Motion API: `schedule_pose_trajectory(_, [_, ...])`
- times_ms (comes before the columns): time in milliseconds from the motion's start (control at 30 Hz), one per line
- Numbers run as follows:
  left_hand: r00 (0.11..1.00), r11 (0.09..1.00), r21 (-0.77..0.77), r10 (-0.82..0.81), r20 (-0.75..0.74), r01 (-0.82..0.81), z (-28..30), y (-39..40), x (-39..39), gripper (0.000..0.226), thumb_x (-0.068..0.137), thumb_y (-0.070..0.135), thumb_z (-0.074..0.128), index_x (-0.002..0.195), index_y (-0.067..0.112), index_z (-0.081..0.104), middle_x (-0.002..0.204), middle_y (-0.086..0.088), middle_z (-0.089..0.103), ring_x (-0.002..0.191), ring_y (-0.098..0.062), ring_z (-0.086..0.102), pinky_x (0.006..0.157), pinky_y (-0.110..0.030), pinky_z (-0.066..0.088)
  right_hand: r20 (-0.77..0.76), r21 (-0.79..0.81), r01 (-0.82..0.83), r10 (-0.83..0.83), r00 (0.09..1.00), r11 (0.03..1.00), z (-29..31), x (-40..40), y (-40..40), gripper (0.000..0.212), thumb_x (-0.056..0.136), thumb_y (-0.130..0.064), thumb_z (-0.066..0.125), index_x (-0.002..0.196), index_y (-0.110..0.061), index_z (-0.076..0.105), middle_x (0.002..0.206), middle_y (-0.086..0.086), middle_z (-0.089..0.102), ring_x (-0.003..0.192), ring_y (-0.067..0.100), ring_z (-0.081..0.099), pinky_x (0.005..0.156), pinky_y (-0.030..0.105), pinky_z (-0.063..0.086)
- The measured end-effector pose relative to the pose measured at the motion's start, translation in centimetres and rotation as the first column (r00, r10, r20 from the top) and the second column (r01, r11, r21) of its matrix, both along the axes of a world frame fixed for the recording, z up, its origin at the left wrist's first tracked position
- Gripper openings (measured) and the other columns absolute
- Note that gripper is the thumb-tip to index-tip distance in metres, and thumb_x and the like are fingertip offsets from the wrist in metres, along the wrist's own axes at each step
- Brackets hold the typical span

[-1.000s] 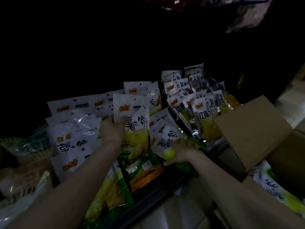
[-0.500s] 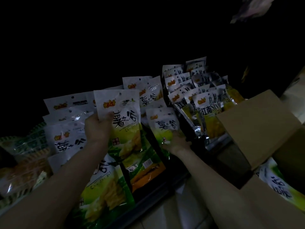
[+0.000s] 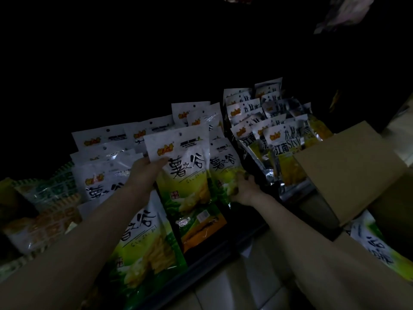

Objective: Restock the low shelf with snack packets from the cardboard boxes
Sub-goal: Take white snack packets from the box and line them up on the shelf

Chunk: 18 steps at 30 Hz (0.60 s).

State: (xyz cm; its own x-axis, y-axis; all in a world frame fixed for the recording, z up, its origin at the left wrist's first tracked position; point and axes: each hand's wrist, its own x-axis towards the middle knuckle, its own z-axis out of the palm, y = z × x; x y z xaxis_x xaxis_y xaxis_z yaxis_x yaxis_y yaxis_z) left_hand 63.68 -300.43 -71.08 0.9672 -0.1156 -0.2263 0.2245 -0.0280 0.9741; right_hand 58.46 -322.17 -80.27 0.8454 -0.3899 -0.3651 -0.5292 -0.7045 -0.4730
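Observation:
The scene is dim. My left hand (image 3: 146, 173) grips the upper left edge of a white and green snack packet (image 3: 185, 173), held upright over the low shelf (image 3: 207, 259). My right hand (image 3: 244, 189) is closed on the lower part of a second white and green packet (image 3: 223, 168) just to its right. More packets of the same kind stand in rows behind and to the left. An open cardboard box (image 3: 348, 171) sits at the right, with another packet (image 3: 375, 245) showing below its flap.
A row of yellow and silver packets (image 3: 277, 139) fills the shelf to the right of my hands. Darker orange and green packets (image 3: 47, 211) lie at the far left. Pale floor tiles (image 3: 252, 287) run along the shelf's front edge. The shelf's back is black.
My left hand has shifted its packet rightward, next to the right-hand one. My right hand has pushed its packet further back and more upright.

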Motion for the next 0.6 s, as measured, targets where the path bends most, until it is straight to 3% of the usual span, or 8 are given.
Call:
schedule_pose_trajectory(100, [0.995, 0.999, -0.026, 0.016, -0.098, -0.018, -0.3, -0.6, 0.0, 0.031, 0.093, 0.012, 0.057, 0.122, 0.002, 0.056, 0.113, -0.016, 0.062, 0.070, -0.019, 0.058, 0.052, -0.028, 0.048, 0.132, 0.299, 0.039, -0.081, 0.988, 0.954, 2.5, -0.2, -0.9, 0.084, 0.081, -0.030, 0.071, 0.147, -0.019, 0.022, 0.150, 0.011, 0.028, 0.132, 0.029, 0.035, 0.109, 0.040, 0.035])
schedule_pose_trajectory(200, [0.984, 0.997, -0.064, -0.042, -0.174, 0.031, -0.2, -2.2, -0.2, 0.026, 0.094, 0.016, 0.056, 0.117, 0.004, 0.057, 0.108, -0.015, 0.063, 0.076, -0.023, 0.059, 0.054, -0.032, 0.051, 0.170, 0.668, -0.027, -0.118, 0.978, 0.744, 5.8, -1.5, -1.3, 0.077, 0.084, -0.021, 0.068, 0.147, -0.022, 0.023, 0.145, 0.005, 0.039, 0.120, 0.019, 0.047, 0.096, 0.031, 0.044])
schedule_pose_trajectory(267, [0.963, 0.993, -0.037, -0.114, -0.244, 0.108, 0.0, -3.4, -0.6, 0.019, 0.094, 0.018, 0.056, 0.111, 0.009, 0.056, 0.099, -0.012, 0.061, 0.071, -0.021, 0.057, 0.052, -0.033, 0.050, 0.172, 0.660, -0.093, -0.030, 0.985, 0.745, 6.2, -2.2, -1.0, 0.074, 0.085, -0.017, 0.067, 0.145, -0.025, 0.024, 0.141, 0.005, 0.042, 0.117, 0.019, 0.049, 0.091, 0.032, 0.049])
schedule_pose_trajectory(333, [0.961, 0.993, 0.023, -0.108, -0.256, 0.117, -0.4, -4.2, -1.1, 0.025, 0.092, 0.017, 0.059, 0.114, 0.007, 0.055, 0.104, -0.011, 0.059, 0.075, -0.023, 0.057, 0.060, -0.035, 0.051, 0.145, 0.609, -0.081, -0.011, 0.989, 0.789, 5.4, -2.5, 0.3, 0.073, 0.085, -0.017, 0.067, 0.143, -0.025, 0.024, 0.140, 0.007, 0.042, 0.117, 0.021, 0.050, 0.090, 0.037, 0.052])
schedule_pose_trajectory(400, [0.997, 0.957, 0.278, -0.067, -0.041, 0.076, -1.8, -3.9, -1.0, 0.045, 0.088, 0.017, 0.064, 0.128, 0.002, 0.048, 0.123, -0.013, 0.056, 0.098, -0.032, 0.059, 0.081, -0.039, 0.052, 0.117, 0.558, -0.021, -0.053, 0.992, 0.829, 4.0, -2.4, 1.5, 0.079, 0.084, -0.020, 0.068, 0.146, -0.024, 0.019, 0.142, 0.007, 0.040, 0.121, 0.025, 0.049, 0.085, 0.037, 0.055])
schedule_pose_trajectory(467, [0.942, 0.748, 0.663, -0.206, 0.264, -0.022, -2.8, -2.0, -0.9, 0.059, 0.087, 0.013, 0.066, 0.136, 0.004, 0.036, 0.135, -0.020, 0.044, 0.112, -0.036, 0.053, 0.088, -0.038, 0.047, 0.107, 0.504, -0.028, -0.031, 0.994, 0.863, 3.5, -2.4, 2.2, 0.083, 0.084, -0.020, 0.068, 0.147, -0.024, 0.014, 0.142, 0.009, 0.038, 0.123, 0.028, 0.047, 0.083, 0.038, 0.055])
schedule_pose_trajectory(500, [0.880, 0.631, 0.769, -0.303, 0.366, -0.103, -3.3, -0.8, -0.8, 0.064, 0.086, 0.011, 0.066, 0.139, 0.006, 0.031, 0.136, -0.022, 0.039, 0.113, -0.038, 0.051, 0.087, -0.042, 0.047, 0.101, 0.462, -0.070, 0.026, 0.995, 0.884, 3.3, -2.4, 2.2, 0.086, 0.083, -0.019, 0.069, 0.147, -0.025, 0.012, 0.142, 0.008, 0.037, 0.123, 0.028, 0.047, 0.080, 0.038, 0.055])
schedule_pose_trajectory(600, [0.793, 0.333, 0.925, -0.507, 0.337, -0.181, -4.7, 2.5, -1.1, 0.079, 0.085, 0.024, 0.066, 0.148, 0.013, 0.020, 0.145, -0.020, 0.029, 0.128, -0.039, 0.036, 0.099, -0.053, 0.039, 0.028, 0.262, -0.274, 0.276, 0.961, 0.926, 2.7, -2.5, 2.4, 0.103, 0.077, -0.025, 0.076, 0.150, -0.030, 0.002, 0.149, 0.001, 0.029, 0.125, 0.027, 0.044, 0.077, 0.034, 0.056])
